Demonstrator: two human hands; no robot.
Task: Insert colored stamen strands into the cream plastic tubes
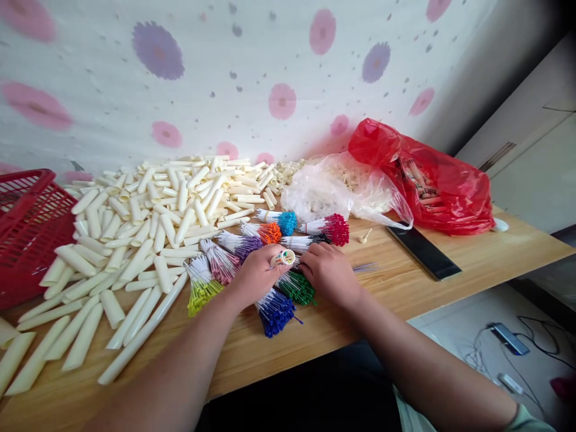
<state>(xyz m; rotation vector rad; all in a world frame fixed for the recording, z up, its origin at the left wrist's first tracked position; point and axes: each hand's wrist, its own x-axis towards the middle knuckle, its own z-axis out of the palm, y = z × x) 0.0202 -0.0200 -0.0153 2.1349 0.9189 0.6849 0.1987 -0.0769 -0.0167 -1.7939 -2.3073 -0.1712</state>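
My left hand (254,276) is closed around a cream plastic tube (283,258), its open end facing me with several coloured tips inside. Close beside it, my right hand (330,273) has its fingers bent together over the bundles; what they pinch is hidden. Bundles of thin white sticks with coloured ends surround both hands: blue (275,315), green (297,288), yellow (202,291), pink (220,261), purple (240,245), orange (265,231), light blue (281,221), red (330,228) and black (303,242).
Many cream tubes (180,204) are heaped at the left, beside a red basket (31,234). Behind are a clear plastic bag (324,186) and a red bag (454,186) with contents. A phone (423,249) and a small cream piece (365,236) lie on the wooden table (531,246).
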